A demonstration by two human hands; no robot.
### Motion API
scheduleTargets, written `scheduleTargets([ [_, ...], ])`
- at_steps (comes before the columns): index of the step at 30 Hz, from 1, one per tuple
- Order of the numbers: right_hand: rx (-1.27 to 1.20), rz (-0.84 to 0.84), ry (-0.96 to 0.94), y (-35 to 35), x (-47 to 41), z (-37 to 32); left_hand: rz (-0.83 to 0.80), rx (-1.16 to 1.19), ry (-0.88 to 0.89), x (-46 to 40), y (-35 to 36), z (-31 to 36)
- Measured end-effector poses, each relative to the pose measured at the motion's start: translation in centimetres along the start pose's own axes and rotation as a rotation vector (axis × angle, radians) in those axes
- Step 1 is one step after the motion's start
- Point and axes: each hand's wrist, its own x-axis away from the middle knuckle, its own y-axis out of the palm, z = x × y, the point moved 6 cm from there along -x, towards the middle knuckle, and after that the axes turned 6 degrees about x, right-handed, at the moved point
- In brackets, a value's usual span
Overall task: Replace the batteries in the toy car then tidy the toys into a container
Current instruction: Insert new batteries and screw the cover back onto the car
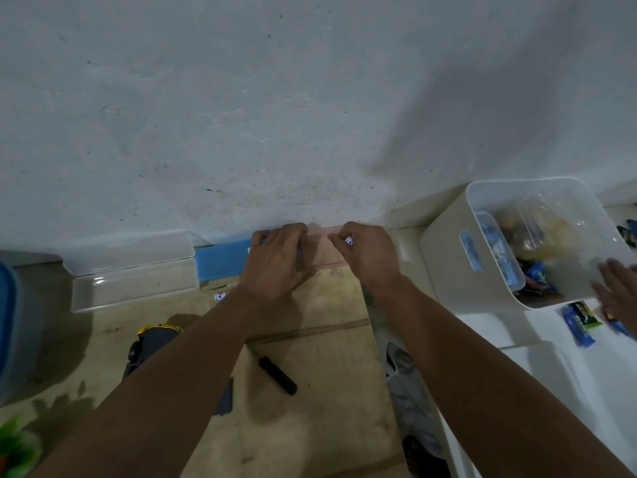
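Plywood table (320,339), rough grey wall behind; left hand (275,260) curls over a clear plastic strip, right hand (368,253) pinches a small cylindrical battery (349,240); yellow-black toy car (151,343) near the left forearm; black screwdriver (277,374) beside it; clear boxy container (134,274) lies open leftward.

Far wall (241,98): rough pale plaster, scuffed, dark specks and stains, thickest low near the middle. Broad soft shadow (482,108) across its right part. Light dim, cool. Table (310,426) of bare plywood, seams and smudges showing, runs up to the wall. White surface (517,374) adjoins it on the right.
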Motion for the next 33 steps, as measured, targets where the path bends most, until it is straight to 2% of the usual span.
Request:
scheduleTargets([
  [5, 0.012, -0.068, -0.116, 1.3, -0.1, -0.3, 0.019, -0.013, 0.039, -0.2, 0.0, -0.1],
  [11, 0.180, -0.284, -0.271, 4.3, -0.3, -1.3, 0.057, -0.074, 0.077, -0.3, 0.4, -0.8],
  [16, 0.215, -0.245, -0.398, 5.9, -0.5, -2.9, 0.078, -0.081, 0.102, -0.3, 0.7, -0.9],
  [24, 0.092, -0.084, -0.518, 4.1, 0.5, -3.0, 0.090, -0.113, 0.127, -0.5, 0.8, -0.7],
  [33, 0.026, 0.057, -0.407, 1.9, 2.6, -1.1, 0.131, -0.215, 0.142, -0.6, 0.9, 0.0],
])
